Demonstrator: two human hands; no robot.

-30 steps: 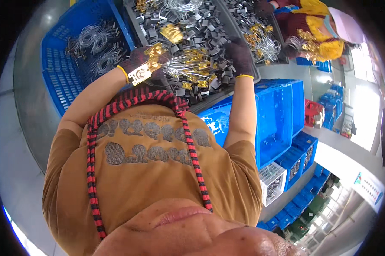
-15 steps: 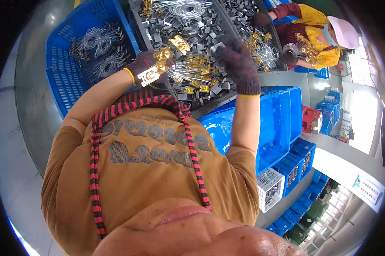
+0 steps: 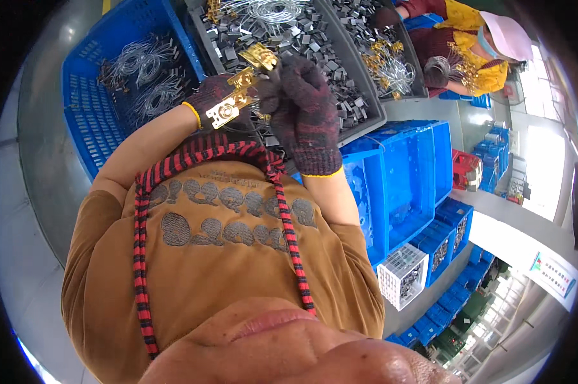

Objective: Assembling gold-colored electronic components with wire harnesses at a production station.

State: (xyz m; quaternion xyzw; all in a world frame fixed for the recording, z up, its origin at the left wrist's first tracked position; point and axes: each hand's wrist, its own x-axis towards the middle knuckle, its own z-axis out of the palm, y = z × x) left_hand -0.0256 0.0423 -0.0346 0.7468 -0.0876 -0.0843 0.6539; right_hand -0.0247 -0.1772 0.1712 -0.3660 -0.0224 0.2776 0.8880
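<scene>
Both gloved hands now raised close together above the near edge of the grey parts tray [image 3: 359, 96]; half a second ago they were lower and well apart, the right one resting on the loose parts. Left hand [image 3: 215, 102] pinches a stack of gold-coloured stamped metal brackets [image 3: 241, 86], fingers curled around the lower plate with its round hole. The stack now tilts up toward the right, its top end touching the right hand [image 3: 305, 109]. Right hand's fingers are bent and bunched together at the brackets' upper end; exact grip there is hidden by the dark knit glove, so I cannot tell whether it pinches. Brackets sit in the air between the two hands, over the tray's heap of small grey metal clips [image 3: 314, 45]. Blue basket [image 3: 103, 96] with wire coils [image 3: 142, 64] unchanged at the left. Another person [image 3: 468, 45] works at the far tray, same spot as before.
</scene>
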